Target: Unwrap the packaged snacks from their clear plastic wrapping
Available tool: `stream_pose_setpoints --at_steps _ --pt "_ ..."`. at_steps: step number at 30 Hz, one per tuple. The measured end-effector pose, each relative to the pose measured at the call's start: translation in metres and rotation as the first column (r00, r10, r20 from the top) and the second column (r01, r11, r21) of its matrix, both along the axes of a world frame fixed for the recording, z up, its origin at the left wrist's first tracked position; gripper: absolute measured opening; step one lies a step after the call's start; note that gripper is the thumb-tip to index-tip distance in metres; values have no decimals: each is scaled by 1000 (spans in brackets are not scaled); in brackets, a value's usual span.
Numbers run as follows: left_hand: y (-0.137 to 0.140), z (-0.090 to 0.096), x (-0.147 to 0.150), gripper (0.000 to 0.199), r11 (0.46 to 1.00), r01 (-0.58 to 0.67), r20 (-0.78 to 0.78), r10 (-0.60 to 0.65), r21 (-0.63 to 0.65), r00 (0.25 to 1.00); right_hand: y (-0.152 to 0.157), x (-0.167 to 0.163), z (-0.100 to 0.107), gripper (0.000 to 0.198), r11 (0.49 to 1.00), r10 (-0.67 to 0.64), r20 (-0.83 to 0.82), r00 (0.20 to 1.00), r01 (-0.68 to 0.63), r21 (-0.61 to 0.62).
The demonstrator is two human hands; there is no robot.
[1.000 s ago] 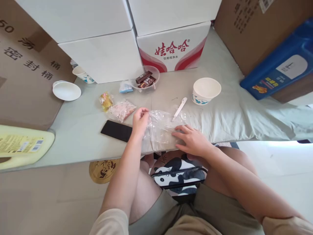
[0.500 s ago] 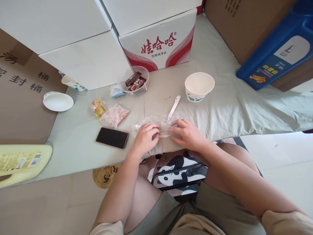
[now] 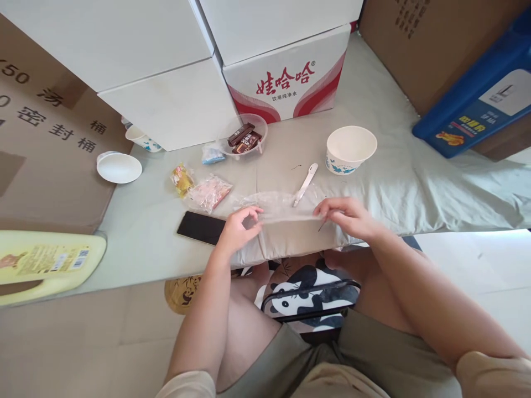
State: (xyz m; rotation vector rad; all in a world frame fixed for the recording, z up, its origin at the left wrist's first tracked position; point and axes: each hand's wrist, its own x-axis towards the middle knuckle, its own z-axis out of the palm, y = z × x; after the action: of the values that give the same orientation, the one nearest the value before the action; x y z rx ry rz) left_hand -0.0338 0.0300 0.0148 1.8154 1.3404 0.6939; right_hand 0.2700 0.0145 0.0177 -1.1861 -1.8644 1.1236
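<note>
A clear plastic bag (image 3: pixel 286 211) is stretched flat near the front edge of the cloth-covered table, one end in each hand. My left hand (image 3: pixel 238 231) pinches its left end between thumb and fingers. On the other side my right hand (image 3: pixel 346 215) pinches the right end, with a thin dark strand below its fingertips that I cannot identify. A white folding knife (image 3: pixel 306 185) lies just behind the bag, its lower tip against the plastic. Beside my left hand, partly covered by it, is a black phone (image 3: pixel 199 227).
Behind my right hand stands a paper bowl (image 3: pixel 352 146). A clear tub (image 3: pixel 262 145) holds dark wrapped snacks. Small packets (image 3: pixel 211 193) lie left of the bag, near a white bowl (image 3: pixel 119 167). Boxes (image 3: pixel 286 83) line the back; a blue jug (image 3: pixel 460 121) stands right, a yellow bottle (image 3: pixel 50 260) lies left.
My hands have moved apart, my right hand rightward, and the crumpled bag between them is now drawn out wide. The whole view has shifted, so the table's things appear further right.
</note>
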Motion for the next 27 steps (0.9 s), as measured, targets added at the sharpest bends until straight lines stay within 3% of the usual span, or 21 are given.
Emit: stream_pose_setpoints --at_steps 2,4,8,11,17,22,27 --pt "-2 2 1 23 999 20 46 -19 -34 999 -1 -1 0 18 977 208 18 978 -209 33" --pt "-3 3 3 26 999 30 62 -28 -37 998 -2 -2 -2 19 963 236 93 967 -246 111" --pt "0 5 4 25 1000 0 50 0 -3 999 0 1 -6 22 977 -3 201 980 -40 210" --pt "3 5 1 25 999 -20 57 17 51 998 4 6 -7 22 969 -158 169 973 119 217" --pt "7 4 -7 29 997 -76 211 80 -29 974 5 5 -3 19 952 -307 35 951 307 2" --pt "7 6 -8 33 986 -117 430 158 -120 889 5 -1 2 19 889 -436 5 900 431 -157" --pt "10 7 -5 33 933 -256 505 353 -253 788 7 -1 5 16 873 -460 -2 888 451 -188"
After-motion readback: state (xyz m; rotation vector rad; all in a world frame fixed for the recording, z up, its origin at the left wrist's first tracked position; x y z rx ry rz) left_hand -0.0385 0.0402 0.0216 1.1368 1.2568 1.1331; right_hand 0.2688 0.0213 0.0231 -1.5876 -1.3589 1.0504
